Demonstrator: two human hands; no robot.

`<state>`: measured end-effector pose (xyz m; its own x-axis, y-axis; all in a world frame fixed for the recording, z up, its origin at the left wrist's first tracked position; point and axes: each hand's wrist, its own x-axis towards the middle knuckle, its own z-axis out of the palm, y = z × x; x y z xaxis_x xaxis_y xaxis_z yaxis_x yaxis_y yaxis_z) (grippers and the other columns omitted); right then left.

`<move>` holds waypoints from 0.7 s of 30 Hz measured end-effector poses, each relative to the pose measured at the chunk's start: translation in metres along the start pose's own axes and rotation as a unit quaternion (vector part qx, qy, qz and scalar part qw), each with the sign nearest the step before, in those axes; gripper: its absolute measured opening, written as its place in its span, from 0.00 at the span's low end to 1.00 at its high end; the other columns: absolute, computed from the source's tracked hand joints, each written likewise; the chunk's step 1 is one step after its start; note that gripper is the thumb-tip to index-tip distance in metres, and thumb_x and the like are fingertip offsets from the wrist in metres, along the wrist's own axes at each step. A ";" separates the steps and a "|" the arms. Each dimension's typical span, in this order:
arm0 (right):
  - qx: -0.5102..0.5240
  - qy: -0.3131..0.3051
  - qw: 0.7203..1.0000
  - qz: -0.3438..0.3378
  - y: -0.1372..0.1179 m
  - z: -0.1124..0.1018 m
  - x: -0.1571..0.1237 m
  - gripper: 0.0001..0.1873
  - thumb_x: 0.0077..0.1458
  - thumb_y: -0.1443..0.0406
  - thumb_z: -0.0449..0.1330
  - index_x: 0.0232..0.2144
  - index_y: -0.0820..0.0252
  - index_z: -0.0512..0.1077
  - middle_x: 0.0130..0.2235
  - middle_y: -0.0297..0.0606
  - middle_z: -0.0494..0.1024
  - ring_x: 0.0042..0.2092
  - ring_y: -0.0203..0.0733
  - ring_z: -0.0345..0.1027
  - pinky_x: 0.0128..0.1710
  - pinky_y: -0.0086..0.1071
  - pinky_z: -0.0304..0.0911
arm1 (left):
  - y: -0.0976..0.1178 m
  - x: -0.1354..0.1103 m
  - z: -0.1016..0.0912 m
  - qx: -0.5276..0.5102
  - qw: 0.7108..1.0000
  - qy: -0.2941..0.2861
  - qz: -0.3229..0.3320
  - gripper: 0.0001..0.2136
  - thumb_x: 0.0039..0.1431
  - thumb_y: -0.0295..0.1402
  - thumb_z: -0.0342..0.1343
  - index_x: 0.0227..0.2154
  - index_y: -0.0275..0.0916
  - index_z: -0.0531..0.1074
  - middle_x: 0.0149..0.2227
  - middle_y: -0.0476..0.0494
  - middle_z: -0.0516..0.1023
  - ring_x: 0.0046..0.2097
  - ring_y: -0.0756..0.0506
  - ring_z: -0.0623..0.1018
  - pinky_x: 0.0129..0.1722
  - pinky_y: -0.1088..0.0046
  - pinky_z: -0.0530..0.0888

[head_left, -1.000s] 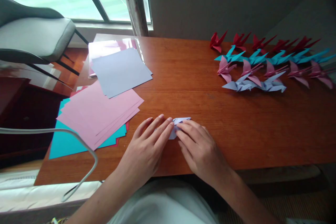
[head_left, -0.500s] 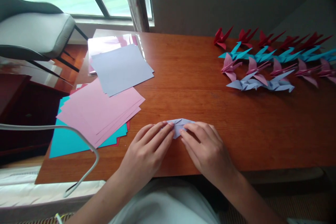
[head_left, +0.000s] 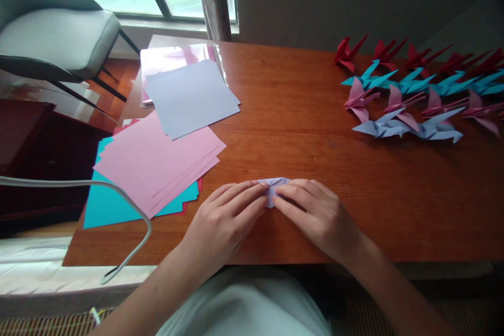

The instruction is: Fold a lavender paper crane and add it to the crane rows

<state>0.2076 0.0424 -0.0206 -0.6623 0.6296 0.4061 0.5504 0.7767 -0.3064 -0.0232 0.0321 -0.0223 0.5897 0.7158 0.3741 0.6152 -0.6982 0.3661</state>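
Note:
A small folded piece of pale lavender paper [head_left: 272, 192] lies near the table's front edge, between my two hands. My left hand [head_left: 231, 215] grips its left side, fingers bent together over it. From the other side my right hand [head_left: 315, 216] presses on the paper, with the fingertips close to those of the left. Both hands cover the paper's outer ends, so only its middle and top edge show. Creases run across the visible part.
Lavender sheets [head_left: 192, 98], pink sheets [head_left: 161, 160] and turquoise sheets [head_left: 114, 207] overlap at the left. Folded cranes stand in rows at the right: red [head_left: 346, 54], turquoise [head_left: 370, 77], pink [head_left: 359, 100] and lavender [head_left: 388, 125]. A white cable [head_left: 134, 205] loops over the left front edge.
The whole view has shifted slightly, so the table and cranes appear further right. My fingers have closed in a little on the folded paper, covering more of its right end.

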 end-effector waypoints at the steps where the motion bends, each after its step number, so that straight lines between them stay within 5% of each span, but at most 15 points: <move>1: 0.006 -0.001 1.000 0.001 0.001 0.000 0.000 0.08 0.64 0.73 0.58 0.43 0.67 0.77 0.44 0.46 0.82 0.46 0.49 0.73 0.45 0.41 0.70 | 0.000 0.001 0.000 0.000 1.000 0.004 -0.001 0.08 0.68 0.28 0.54 0.44 0.37 0.77 0.53 0.43 0.81 0.53 0.40 0.80 0.49 0.62 0.76; 21: 0.125 0.043 0.962 0.239 -0.019 0.013 0.010 0.06 0.60 0.75 0.58 0.34 0.61 0.71 0.42 0.44 0.72 0.45 0.45 0.66 0.48 0.40 0.66 | 0.015 0.008 0.011 -0.053 0.987 0.056 -0.138 0.05 0.65 0.25 0.57 0.42 0.38 0.75 0.47 0.43 0.83 0.47 0.42 0.80 0.48 0.64 0.76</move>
<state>0.1836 0.0344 -0.0216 -0.3138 0.9205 0.2329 0.6354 0.3858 -0.6689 -0.0037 0.0275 -0.0233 0.3421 0.8766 0.3384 0.6822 -0.4793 0.5521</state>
